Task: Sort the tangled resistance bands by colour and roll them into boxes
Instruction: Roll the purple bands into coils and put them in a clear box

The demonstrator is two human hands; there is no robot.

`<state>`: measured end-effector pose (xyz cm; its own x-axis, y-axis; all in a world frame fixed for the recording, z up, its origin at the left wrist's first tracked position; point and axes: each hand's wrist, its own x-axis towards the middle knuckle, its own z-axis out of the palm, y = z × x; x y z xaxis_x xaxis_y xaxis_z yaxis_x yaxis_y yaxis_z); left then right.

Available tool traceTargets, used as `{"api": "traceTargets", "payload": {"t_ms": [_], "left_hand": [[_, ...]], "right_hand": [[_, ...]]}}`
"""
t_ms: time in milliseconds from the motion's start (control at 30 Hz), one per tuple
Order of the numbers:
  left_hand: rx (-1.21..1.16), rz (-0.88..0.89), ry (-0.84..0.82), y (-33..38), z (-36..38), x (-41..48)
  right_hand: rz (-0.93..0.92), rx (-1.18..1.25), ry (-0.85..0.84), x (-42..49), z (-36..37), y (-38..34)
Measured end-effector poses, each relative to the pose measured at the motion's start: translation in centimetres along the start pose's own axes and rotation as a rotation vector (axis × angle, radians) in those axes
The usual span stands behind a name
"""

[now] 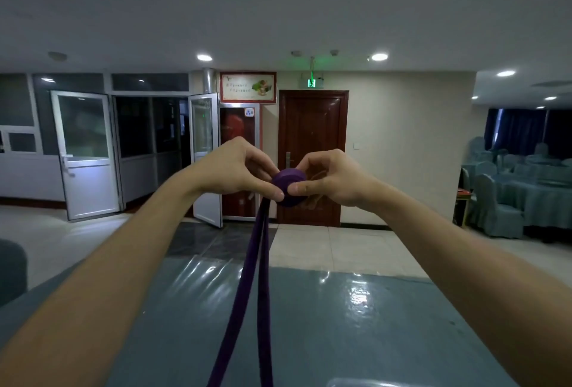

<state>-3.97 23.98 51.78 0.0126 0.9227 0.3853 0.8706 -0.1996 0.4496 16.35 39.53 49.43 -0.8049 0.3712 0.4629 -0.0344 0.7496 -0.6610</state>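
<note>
Glossy table (356, 324), brown door (312, 157), covered chairs (495, 201).

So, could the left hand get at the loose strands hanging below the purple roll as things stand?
Probably yes. The strands hang free right under the left hand with nothing between. It pinches the roll now, though, so the right hand would have to hold that alone.

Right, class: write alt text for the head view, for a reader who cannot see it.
A left hand and right hand pinch a partly rolled purple band in the air; its two loose strands hang down over a glossy blue table. A brown door stands behind.
</note>
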Motion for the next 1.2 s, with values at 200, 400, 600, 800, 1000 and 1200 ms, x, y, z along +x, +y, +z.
{"api": "traceTargets", "payload": {"t_ms": [200,400,600,800,1000,1200], "left_hand": [[-0.374,-0.025,0.207,-4.2,5.8,-0.7],[0.033,-0.015,-0.138,-5.7,10.5,-3.1],[0.037,-0.101,-0.270,-6.3,14.5,-6.7],[-0.421,-0.308,-0.062,-9.1,22.5,-14.6],[-0.381,-0.427,0.021,-8.2,28.0,-18.5],[-0.235,-0.442,-0.078,-6.3,30.3,-19.1]], "right_hand": [[0.090,0.534,0.107,-1.9,3.0,4.9],[0.194,0.024,-0.016,-8.6,9.4,8.8],[0.170,-0.087,-0.008,-12.5,13.3,9.6],[0.257,0.097,0.161,-18.3,18.0,13.2],[0.450,0.363,-0.081,-23.1,20.0,15.1],[0.374,-0.151,-0.167,-24.0,20.4,15.4]]}}
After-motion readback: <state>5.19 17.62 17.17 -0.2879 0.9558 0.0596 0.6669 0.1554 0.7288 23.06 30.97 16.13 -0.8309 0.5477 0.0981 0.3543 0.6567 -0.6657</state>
